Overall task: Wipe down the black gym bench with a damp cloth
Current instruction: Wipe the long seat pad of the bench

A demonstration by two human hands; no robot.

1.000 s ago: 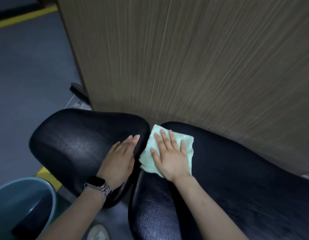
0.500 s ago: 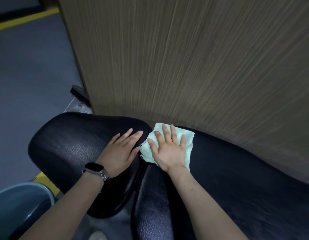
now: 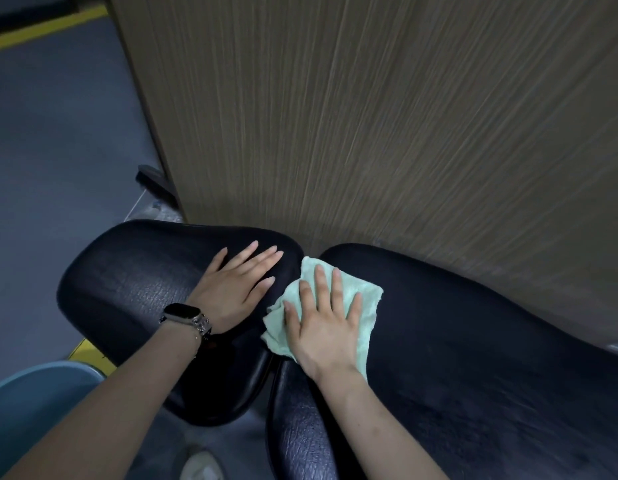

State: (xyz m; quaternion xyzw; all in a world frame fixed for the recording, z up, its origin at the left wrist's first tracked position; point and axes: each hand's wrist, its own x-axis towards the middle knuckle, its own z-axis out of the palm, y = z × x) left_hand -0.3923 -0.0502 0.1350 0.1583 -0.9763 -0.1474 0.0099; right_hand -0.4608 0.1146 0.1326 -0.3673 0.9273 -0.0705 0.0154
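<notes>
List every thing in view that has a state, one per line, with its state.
Cloth: spread flat at the near end of the right pad, pressed under the right hand.
Right hand: fingers straight, palm down on the cloth.
Left hand: fingers straight, resting flat on the left pad.
Left pad: bare, black.
Right pad: black, partly under the cloth.
Watch: on the left wrist, screen dark.
Bucket: contents hidden.

text: none legible | labels: none | brands: none | numbers: none | dark square smartwatch (image 3: 182,311) on the left wrist, 8 o'clock: screen blank, nothing to read
</notes>
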